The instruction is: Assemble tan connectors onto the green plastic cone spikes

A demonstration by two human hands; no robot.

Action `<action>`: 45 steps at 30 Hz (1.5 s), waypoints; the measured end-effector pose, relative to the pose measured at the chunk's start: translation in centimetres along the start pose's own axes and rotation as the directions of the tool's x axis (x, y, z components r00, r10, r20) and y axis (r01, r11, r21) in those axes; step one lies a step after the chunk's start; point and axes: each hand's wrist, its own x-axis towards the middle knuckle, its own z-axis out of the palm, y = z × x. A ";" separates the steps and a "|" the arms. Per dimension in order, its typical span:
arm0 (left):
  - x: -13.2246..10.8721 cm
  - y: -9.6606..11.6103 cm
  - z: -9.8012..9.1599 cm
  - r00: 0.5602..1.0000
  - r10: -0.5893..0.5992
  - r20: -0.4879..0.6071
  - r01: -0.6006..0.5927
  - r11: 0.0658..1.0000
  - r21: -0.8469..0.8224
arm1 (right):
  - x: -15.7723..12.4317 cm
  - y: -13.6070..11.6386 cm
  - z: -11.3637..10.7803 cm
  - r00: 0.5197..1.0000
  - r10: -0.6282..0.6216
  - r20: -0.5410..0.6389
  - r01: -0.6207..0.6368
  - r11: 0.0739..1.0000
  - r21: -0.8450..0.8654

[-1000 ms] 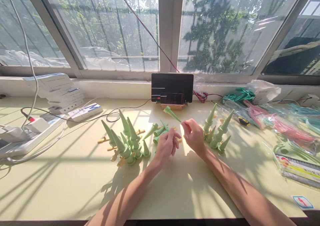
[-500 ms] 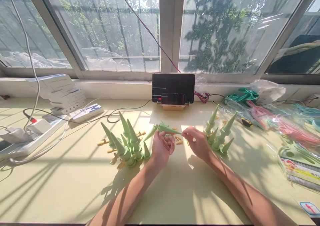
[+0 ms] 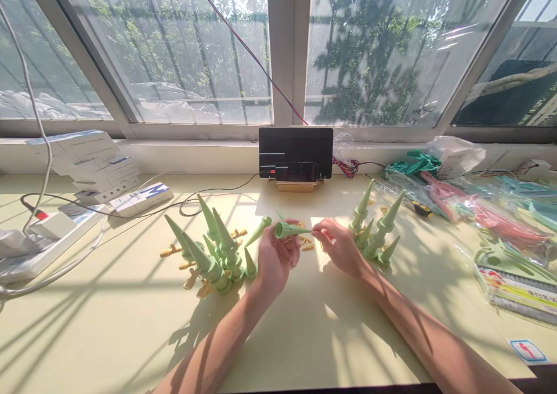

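Note:
A light green hollow cone lies sideways between my hands, its round open end at the left and its point at the right. My left hand is closed around the wide end, fingers curled under it. My right hand pinches the narrow tip. Left of my left hand stands a cluster of upright green cones with yellow pegs sticking out. Another green cone leans beside my left hand. To the right of my right hand stands a second cluster of green cones. Small yellow pieces lie partly hidden behind my hands.
A black tablet with a phone on a small stand is at the back, by the window. White boxes and a power strip with cables are at left. Pink and green items in clear bags lie at right.
The cone between my hands has turned so its hollow end faces me more. Both hands keep hold of it. The whole view has shifted slightly.

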 end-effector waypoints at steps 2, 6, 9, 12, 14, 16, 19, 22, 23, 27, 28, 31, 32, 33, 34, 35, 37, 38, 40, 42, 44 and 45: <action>0.0 0.0 0.0 1.000 0.007 0.015 -0.007 1.000 0.016 | 0.0 0.0 0.0 1.000 0.017 0.002 -0.017 1.000 -0.009; 0.0 0.0 0.0 1.000 0.007 0.030 -0.009 0.999 0.048 | 0.0 0.1 0.2 0.999 0.050 0.000 -0.050 0.998 -0.023; 0.1 -0.1 -0.1 1.000 0.000 0.025 -0.001 0.998 0.059 | 0.0 0.3 0.4 0.997 0.077 -0.015 -0.077 0.997 -0.023; 0.2 -0.2 -0.2 1.000 0.018 0.005 -0.018 0.998 0.066 | 0.1 0.2 0.5 0.994 0.105 -0.027 -0.105 0.994 -0.023; 0.2 -0.2 -0.3 0.999 0.048 -0.019 -0.046 0.996 0.079 | 0.1 0.2 0.5 0.993 0.111 -0.034 -0.112 0.993 -0.032; 0.2 -0.2 -0.3 0.997 0.075 -0.028 -0.071 0.992 0.105 | 0.1 0.2 0.5 0.993 0.109 -0.051 -0.112 0.993 -0.048; 0.2 -0.3 -0.4 0.997 0.076 -0.018 -0.072 0.984 0.161 | 0.1 0.3 0.5 0.990 0.110 -0.084 -0.116 0.991 -0.071; 0.1 -0.4 -0.3 0.997 0.072 -0.026 -0.065 0.974 0.216 | 0.1 0.6 0.6 0.989 0.111 -0.102 -0.122 0.987 -0.106; 0.1 -0.4 -0.2 0.996 0.078 -0.031 -0.069 0.971 0.228 | 0.1 0.6 0.6 0.989 0.107 -0.105 -0.120 0.985 -0.122; 0.2 -0.8 -0.2 0.994 0.093 -0.055 -0.079 0.973 0.215 | 0.0 1.0 0.7 0.993 0.094 -0.065 -0.103 0.982 -0.156; 0.3 -0.9 -0.3 0.994 0.086 -0.063 -0.072 0.976 0.205 | -0.1 1.1 0.7 0.995 0.096 -0.040 -0.101 0.982 -0.160; 0.5 -1.2 -0.4 0.995 0.068 -0.072 -0.054 0.982 0.182 | -0.2 1.3 0.7 0.995 0.095 0.029 -0.087 0.978 -0.190; 0.6 -1.2 -0.5 0.995 0.072 -0.075 -0.058 0.983 0.177 | -0.3 1.3 0.7 0.995 0.093 0.046 -0.082 0.976 -0.200; 0.7 -1.3 -0.5 0.994 0.078 -0.080 -0.063 0.983 0.172 | -0.3 1.3 0.7 0.994 0.091 0.058 -0.077 0.975 -0.208; 0.7 -1.3 -0.5 0.992 0.085 -0.088 -0.070 0.983 0.167 | -0.3 1.3 0.7 0.993 0.092 0.068 -0.076 0.974 -0.213; 0.8 -1.4 -0.5 0.991 0.092 -0.097 -0.075 0.984 0.162 | -0.3 1.3 0.7 0.992 0.095 0.079 -0.076 0.973 -0.216; 0.9 -1.5 -0.6 0.989 0.099 -0.111 -0.082 0.985 0.151 | -0.3 1.2 0.7 0.989 0.106 0.104 -0.081 0.972 -0.221; 0.9 -1.6 -0.6 0.989 0.099 -0.111 -0.082 0.986 0.144 | -0.3 1.2 0.7 0.987 0.111 0.116 -0.082 0.971 -0.227; 1.0 -1.7 -0.7 0.990 0.094 -0.109 -0.079 0.988 0.130 | -0.4 1.2 0.6 0.984 0.117 0.135 -0.082 0.967 -0.242; 1.0 -1.8 -0.7 0.990 0.086 -0.108 -0.073 0.990 0.119 | -0.4 1.3 0.6 0.982 0.117 0.148 -0.076 0.962 -0.261; 1.0 -1.8 -0.7 0.991 0.078 -0.105 -0.066 0.992 0.108 | -0.4 1.3 0.6 0.979 0.123 0.160 -0.074 0.957 -0.281; 1.0 -1.8 -0.7 0.992 0.074 -0.103 -0.063 0.993 0.103 | -0.4 1.3 0.6 0.978 0.129 0.167 -0.076 0.954 -0.291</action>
